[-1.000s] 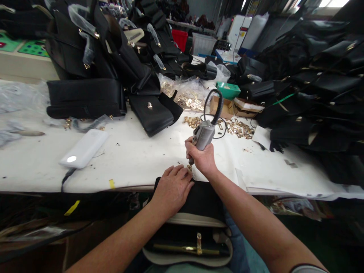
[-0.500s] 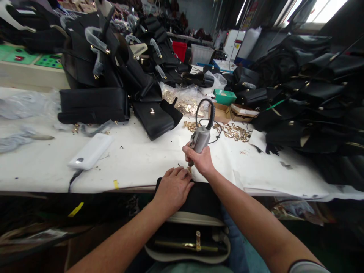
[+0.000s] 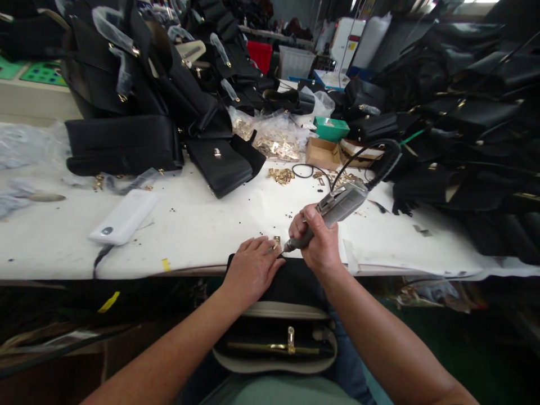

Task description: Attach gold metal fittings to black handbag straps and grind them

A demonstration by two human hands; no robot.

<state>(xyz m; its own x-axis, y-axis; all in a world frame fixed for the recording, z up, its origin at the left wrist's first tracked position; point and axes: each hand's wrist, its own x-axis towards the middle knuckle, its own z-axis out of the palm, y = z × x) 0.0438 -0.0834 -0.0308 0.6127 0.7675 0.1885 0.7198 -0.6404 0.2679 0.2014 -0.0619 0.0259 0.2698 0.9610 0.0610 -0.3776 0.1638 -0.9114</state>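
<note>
While the right hand (image 3: 318, 233) is wrapped firmly round a grey handheld tool (image 3: 343, 202), tilting it so that its tip points down and leftward, the left hand (image 3: 252, 264) lies palm down on the black flap of an open bag (image 3: 291, 281). That bag sits on the person's lap, its flap reaching up to the near edge of the white table (image 3: 202, 225), and a gold zip pull (image 3: 291, 339) shows inside its pale-rimmed opening. A small gold fitting (image 3: 276, 240) is at the left fingertips, with the tool's tip just beside it; the fingers cover too much to tell whether they pinch the fitting or only press near it. From the tool's rear, a thick black cable (image 3: 386, 160) curves up and back. Beyond the hands lie a heap of gold pieces (image 3: 282, 175) and a brown cardboard box (image 3: 323, 153), while a white power bank (image 3: 124, 216) and a finished-looking black bag (image 3: 217, 166) rest farther left.
</note>
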